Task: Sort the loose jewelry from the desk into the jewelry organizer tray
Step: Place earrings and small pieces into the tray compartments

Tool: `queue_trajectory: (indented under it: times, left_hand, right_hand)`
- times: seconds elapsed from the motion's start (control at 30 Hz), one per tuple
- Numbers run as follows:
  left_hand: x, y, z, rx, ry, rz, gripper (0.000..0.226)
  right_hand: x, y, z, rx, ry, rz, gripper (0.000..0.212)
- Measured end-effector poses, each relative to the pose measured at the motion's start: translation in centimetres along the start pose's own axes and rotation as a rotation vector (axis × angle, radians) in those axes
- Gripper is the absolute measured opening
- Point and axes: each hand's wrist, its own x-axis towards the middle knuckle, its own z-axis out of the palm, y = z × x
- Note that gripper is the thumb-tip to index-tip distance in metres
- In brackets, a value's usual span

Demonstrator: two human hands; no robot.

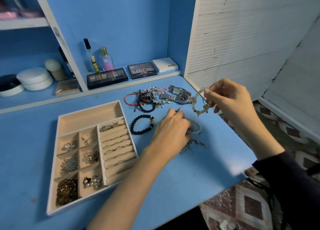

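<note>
Head view, right hand (230, 100) pinching stone bracelet (199, 107), left hand (171, 127) gripping pale bracelet (198, 128) (blurred), watches (180, 95) behind

**One head-worn view, tipped down at the desk**

We have a single wide-angle view, worn on the person's head and facing forward and down, steeply enough that the blue desk (164, 186) fills most of the frame. We sit close: the organizer tray (86, 117) lies lower left, and both forearms come in from the bottom and right edges. The right hand (230, 98), lifted and pinching a stone-chip bracelet (199, 108), is nearer the lens than the left hand (171, 127), whose curled fingers close on a pale bead bracelet (196, 127) down on the desk. Farther off, the shelves (26, 22) run along the top — and the patterned floor (242, 209) shows past the desk's right edge. Straight lines bow toward the borders.
</note>
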Motion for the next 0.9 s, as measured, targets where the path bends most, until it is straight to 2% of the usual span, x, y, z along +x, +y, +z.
queue_trajectory:
  times: [0.2, 0.43, 0.6, 0.77, 0.9]
  left_hand:
    - [0.1, -0.5, 0.6, 0.057, 0.116, 0.064, 0.021]
    - [-0.1, -0.9, -0.9, -0.435, 0.208, -0.168, 0.013]
    - [-0.3, -1.5, -2.8, -0.669, 0.32, -0.192, 0.007]
    - [-1.1, -1.9, -4.3, -0.82, 0.357, -0.194, 0.015]
    - [-1.5, -2.2, -5.5, -0.859, 0.359, -0.217, 0.009]
  right_hand:
    - [-0.2, 0.4, 0.4, 0.027, 0.025, 0.029, 0.011]
    - [-0.2, 0.3, 0.7, 0.08, 0.069, 0.022, 0.012]
    - [-0.3, 0.0, 1.3, 0.15, 0.068, 0.01, 0.011]
    - [-0.4, -0.6, 2.2, 0.166, 0.033, -0.006, 0.008]
    - [-0.5, -0.9, 3.0, 0.164, 0.008, -0.019, 0.01]
